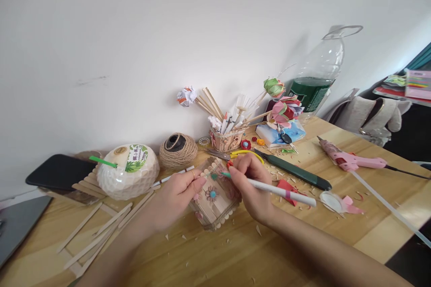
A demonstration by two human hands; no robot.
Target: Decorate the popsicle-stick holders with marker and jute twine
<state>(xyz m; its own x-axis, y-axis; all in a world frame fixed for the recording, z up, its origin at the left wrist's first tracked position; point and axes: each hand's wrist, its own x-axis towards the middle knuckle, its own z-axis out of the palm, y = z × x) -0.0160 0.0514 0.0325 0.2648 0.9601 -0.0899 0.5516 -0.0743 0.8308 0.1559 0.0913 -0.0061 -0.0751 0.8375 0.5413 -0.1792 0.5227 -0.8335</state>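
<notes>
My left hand (180, 192) grips a small craft-stick box (220, 208) by its left side, tilted just above the wooden table (215, 260). A pinkish flower with a blue centre (212, 194) decorates the side facing me, with scalloped stick ends along its edges. My right hand (252, 186) holds a white marker (283, 192) between thumb and fingers. Its green tip is at the upper part of that side, by a small green patch (214, 177). My right fingers partly hide the box's right edge.
Craft sticks (101, 237), a wrapped coconut (128, 179), a phone (55, 172) and twine (178, 154) are left. Behind stands a marker holder (229, 140). A green utility knife (296, 172), wood shavings, pink glue gun (353, 160) and large bottle (316, 82) lie or stand right.
</notes>
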